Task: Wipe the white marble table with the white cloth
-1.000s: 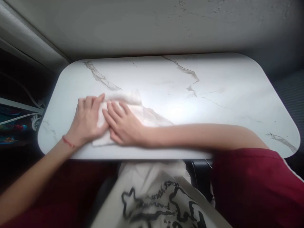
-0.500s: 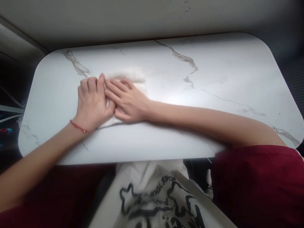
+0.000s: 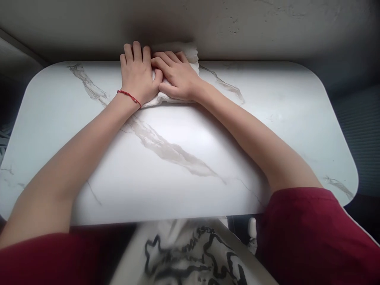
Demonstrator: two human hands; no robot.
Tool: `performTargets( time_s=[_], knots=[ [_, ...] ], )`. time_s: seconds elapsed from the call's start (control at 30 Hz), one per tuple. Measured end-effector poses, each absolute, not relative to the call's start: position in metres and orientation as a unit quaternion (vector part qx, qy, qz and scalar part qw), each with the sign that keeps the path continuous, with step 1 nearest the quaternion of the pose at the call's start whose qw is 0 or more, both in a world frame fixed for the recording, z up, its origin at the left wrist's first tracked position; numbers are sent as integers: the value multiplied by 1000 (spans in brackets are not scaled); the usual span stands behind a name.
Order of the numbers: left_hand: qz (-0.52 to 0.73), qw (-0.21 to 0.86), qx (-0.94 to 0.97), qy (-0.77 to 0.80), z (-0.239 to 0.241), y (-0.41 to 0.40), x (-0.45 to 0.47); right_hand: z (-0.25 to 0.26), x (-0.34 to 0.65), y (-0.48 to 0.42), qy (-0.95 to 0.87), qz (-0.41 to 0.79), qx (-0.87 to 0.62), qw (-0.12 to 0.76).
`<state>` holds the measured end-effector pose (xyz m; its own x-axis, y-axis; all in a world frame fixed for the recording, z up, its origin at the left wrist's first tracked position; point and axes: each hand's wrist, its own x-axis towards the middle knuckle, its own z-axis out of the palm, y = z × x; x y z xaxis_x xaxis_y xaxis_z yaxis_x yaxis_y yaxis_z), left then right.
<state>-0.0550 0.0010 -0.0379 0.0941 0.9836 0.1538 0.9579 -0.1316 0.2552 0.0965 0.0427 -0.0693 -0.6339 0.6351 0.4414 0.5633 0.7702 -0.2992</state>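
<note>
A white cloth (image 3: pixel 190 50) with a wavy edge lies bunched at the far edge of the marble-patterned table (image 3: pixel 166 190), its far part reaching past the edge against the wall. My left hand (image 3: pixel 137 77), with a red string bracelet at the wrist, rests flat on the cloth's left side, fingers stretched forward and thumb to the right. Close beside it, my right hand (image 3: pixel 179 75) presses palm down on the cloth, fingers apart and slightly bent. The left thumb and the right hand's fingers nearly touch. Much of the cloth is hidden under both hands.
A grey wall (image 3: pixel 237 31) runs along the table's far side. The tabletop has rounded corners and grey-brown veins. Below the near edge is a pale garment with black print (image 3: pixel 190 257). A dark ribbed surface (image 3: pixel 360 142) stands at the right.
Both hands have moved forward and a little right, taking the cloth from the table's middle to its far edge. The fingers of my left hand are now spread wider. The camera view has shifted.
</note>
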Motion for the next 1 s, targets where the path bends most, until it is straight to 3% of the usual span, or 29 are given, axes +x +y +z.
performTargets(
  time_s=[0.4, 0.67, 0.83, 1.0],
  knots=[
    [168, 18, 732, 660, -45, 5, -57, -62, 93, 31, -916, 20, -340, 214],
    [87, -35, 767, 635, -43, -16, -61, -61, 98, 12, -914, 27, -350, 206],
    [148, -40, 795, 587, -45, -49, -54, -60, 114, -27, -920, 34, -343, 184],
    [78, -49, 828, 553, -35, -123, -30, -63, 138, -114, -916, 33, -338, 214]
  ],
)
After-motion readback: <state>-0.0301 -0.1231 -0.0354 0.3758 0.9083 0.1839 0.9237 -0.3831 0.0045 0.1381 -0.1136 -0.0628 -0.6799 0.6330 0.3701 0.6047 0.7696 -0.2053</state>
